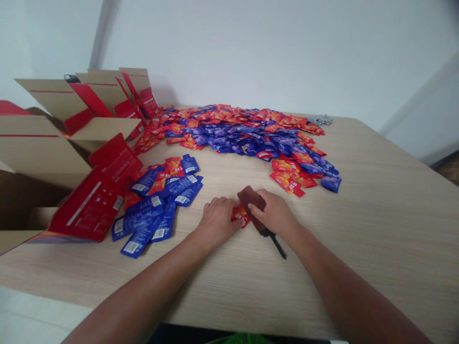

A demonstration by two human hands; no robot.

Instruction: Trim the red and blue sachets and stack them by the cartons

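Note:
My left hand (219,220) holds a red-and-orange sachet (241,215) down on the wooden table, with the fingers curled over its left side. My right hand (274,212) is wrapped around a flat, dark reddish-brown tool (252,204) with a thin black rod or cord at its near end; what kind of tool it is I cannot tell. The tool is tilted and lies over or against the right side of the sachet. To the left of my left hand is a loose pile of blue sachets (143,217) with white barcode labels, mixed with a few red ones.
Open cardboard boxes with red printed flaps (95,205) stand along the left side. A long heap of red and blue sachets (236,131) curves across the back of the table (373,229). A grey crumpled item (320,120) lies at the back right, before a white wall (272,52).

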